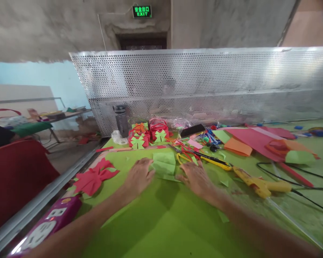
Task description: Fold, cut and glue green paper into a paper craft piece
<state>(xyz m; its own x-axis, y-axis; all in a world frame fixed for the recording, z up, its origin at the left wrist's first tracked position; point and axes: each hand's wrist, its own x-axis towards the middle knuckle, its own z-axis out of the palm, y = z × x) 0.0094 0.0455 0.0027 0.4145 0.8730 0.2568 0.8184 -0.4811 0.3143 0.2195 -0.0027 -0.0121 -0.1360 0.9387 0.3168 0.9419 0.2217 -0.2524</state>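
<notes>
A light green folded piece (164, 164) lies on the large green sheet (150, 222) in the middle of the table. My left hand (140, 175) rests at its left edge, fingers bent, the thumb touching or very near it; whether it pinches the edge is unclear. On the right side, my right hand (196, 175) lies low with its fingers apart and nothing seen in them, the thumb side close to the piece's lower right corner. Scissors with yellow handles (183, 157) and a yellow cutter (215, 162) lie just beyond my right hand.
A yellow glue gun (255, 182) with black cable lies right. Red and orange felt (258, 141) is behind it. Small red bags (158, 132), a bottle (121, 120) and a black phone (193, 130) stand or lie at the back. Left are red felt pieces (93, 177) and a purple power strip (56, 216).
</notes>
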